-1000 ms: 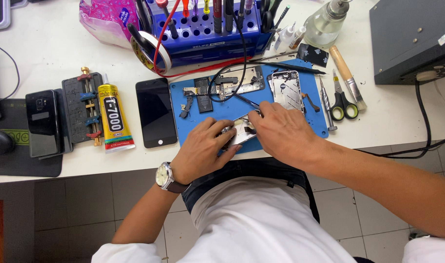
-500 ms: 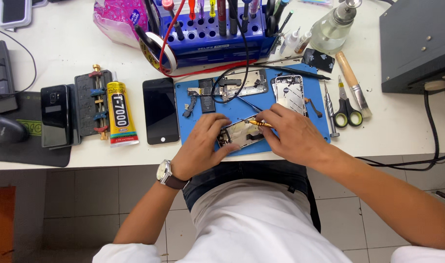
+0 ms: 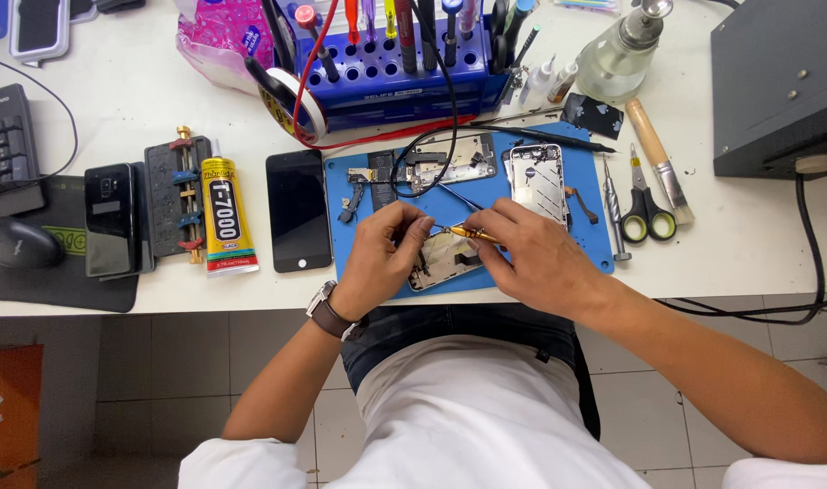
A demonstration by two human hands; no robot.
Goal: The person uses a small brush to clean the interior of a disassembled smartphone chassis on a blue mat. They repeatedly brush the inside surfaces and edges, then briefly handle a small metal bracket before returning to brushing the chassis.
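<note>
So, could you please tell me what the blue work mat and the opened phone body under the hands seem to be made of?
The blue work mat looks like soft silicone or rubber: matt, even blue, lying flat with rounded corners. The opened phone body, steadied by the left hand while the right hand works on it, looks like bare metal: silvery, faintly shiny, with dark parts inside.

Single head cam, looking steeply down, close over bench (image 3: pixel 142 100) edge

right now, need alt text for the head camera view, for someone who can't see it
Seen from above, a person's left hand steadies an opened phone frame on a blue work mat while the right hand holds a gold-tipped tool to it. Scissors, a yellow glue tube and a blue tool rack sit around them.
</note>
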